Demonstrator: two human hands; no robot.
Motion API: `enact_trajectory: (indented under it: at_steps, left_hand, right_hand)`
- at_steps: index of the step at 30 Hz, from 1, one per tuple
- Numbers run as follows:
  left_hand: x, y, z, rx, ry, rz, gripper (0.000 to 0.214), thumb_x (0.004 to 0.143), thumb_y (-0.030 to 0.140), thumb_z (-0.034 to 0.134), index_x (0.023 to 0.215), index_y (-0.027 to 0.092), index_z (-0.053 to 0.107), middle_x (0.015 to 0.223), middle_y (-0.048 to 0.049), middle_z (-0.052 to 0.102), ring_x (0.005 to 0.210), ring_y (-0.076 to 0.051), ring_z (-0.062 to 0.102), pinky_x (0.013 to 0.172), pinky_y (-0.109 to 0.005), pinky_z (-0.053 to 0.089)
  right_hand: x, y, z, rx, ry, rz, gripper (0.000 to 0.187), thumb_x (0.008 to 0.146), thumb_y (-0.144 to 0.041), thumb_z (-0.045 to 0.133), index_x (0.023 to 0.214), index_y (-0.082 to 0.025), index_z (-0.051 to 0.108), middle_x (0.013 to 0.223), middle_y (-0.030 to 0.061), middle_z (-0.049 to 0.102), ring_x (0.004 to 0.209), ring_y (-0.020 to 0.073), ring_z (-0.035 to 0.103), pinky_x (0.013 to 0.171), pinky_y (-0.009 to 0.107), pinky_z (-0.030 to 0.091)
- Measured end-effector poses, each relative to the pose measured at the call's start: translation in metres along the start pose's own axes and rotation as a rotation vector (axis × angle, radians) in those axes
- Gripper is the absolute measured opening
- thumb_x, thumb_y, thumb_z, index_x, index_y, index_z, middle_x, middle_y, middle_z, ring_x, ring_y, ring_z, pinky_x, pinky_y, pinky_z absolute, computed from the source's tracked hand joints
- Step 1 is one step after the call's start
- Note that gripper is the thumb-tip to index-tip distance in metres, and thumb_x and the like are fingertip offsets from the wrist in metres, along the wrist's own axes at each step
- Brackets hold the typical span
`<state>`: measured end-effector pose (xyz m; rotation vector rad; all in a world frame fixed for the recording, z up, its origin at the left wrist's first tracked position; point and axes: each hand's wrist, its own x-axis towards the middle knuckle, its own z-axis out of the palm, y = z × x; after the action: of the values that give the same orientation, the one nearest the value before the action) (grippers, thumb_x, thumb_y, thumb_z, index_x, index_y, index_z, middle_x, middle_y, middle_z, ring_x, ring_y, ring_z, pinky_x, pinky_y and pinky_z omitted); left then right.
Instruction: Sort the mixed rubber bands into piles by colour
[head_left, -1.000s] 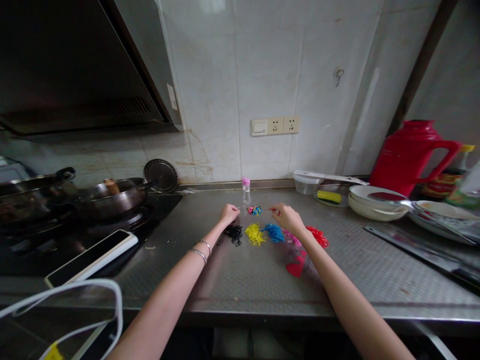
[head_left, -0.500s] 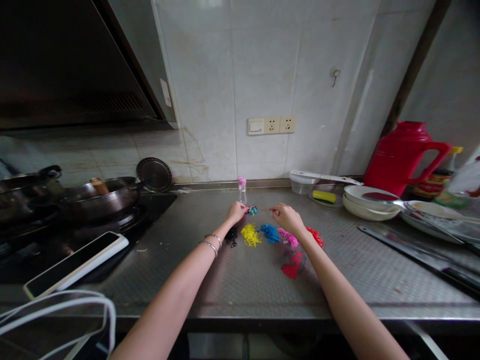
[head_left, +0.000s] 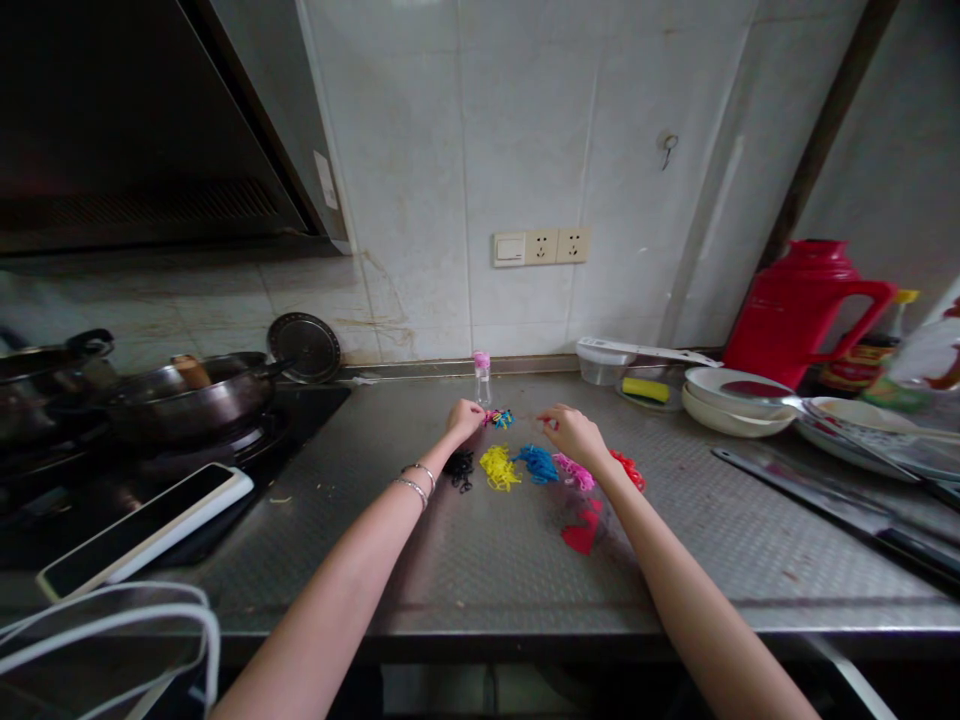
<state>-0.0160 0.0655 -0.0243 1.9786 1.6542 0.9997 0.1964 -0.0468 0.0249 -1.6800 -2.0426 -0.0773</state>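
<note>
Stainless steel counter [head_left: 525, 570] is filling the lower middle of the frame, a wok [head_left: 187, 400] at left, a red flask [head_left: 802, 310] at right. At centre the left hand [head_left: 465, 418] is touching a mixed heap of bands [head_left: 499, 418], fingers bunching together; the right hand [head_left: 576, 436] is pinching thumb and forefinger shut just right of it. Whether either is clamping a band is too small to tell. A black pile [head_left: 459, 468], yellow pile [head_left: 499, 467], blue pile [head_left: 538, 463], pink pile [head_left: 574, 472] and red pile [head_left: 628, 468] are lying in a row just below
</note>
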Motion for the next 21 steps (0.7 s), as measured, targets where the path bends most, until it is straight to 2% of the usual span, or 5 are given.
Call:
enact_trajectory:
  at_steps: [6,12,17,21]
  left_hand:
    - [-0.001,-0.003,-0.016,-0.025,0.026,0.023,0.018,0.067,0.025,0.057,0.073,0.014,0.070,0.076,-0.0074,0.069,0.067,-0.015,0.059,0.060,-0.023,0.040]
    - [-0.005,0.004,-0.035,-0.076,0.032,0.054,0.017,0.067,0.020,0.056,0.072,0.012,0.070,0.071,-0.0067,0.068,0.064,-0.014,0.058,0.060,-0.023,0.041]
    - [-0.017,0.015,-0.049,-0.195,-0.008,0.137,0.018,0.067,0.021,0.057,0.073,0.010,0.070,0.071,-0.0072,0.068,0.066,-0.014,0.058,0.061,-0.023,0.042]
    - [-0.032,0.027,-0.059,-0.217,-0.085,0.212,0.020,0.068,0.025,0.058,0.074,0.009,0.070,0.071,-0.0072,0.068,0.066,-0.014,0.057,0.062,-0.023,0.042]
  right_hand:
    - [0.002,0.002,0.003,0.004,-0.013,0.005,0.028,0.078,-0.024,0.044,0.098,-0.026,0.064,0.100,0.0028,0.062,0.087,0.0165,0.057,0.065,0.022,0.041]
    - [0.002,0.004,0.008,0.032,0.000,-0.003,0.026,0.078,-0.026,0.044,0.095,-0.026,0.065,0.100,0.0028,0.062,0.084,0.0165,0.057,0.066,0.023,0.042]
    - [0.004,0.000,0.015,0.147,0.026,-0.037,0.026,0.077,-0.028,0.047,0.097,-0.025,0.064,0.095,0.0021,0.064,0.080,0.0146,0.057,0.069,0.023,0.043]
    - [0.010,-0.012,0.015,0.259,0.037,-0.126,0.027,0.078,-0.029,0.047,0.098,-0.023,0.064,0.089,0.0033,0.064,0.075,0.0138,0.057,0.069,0.023,0.044]
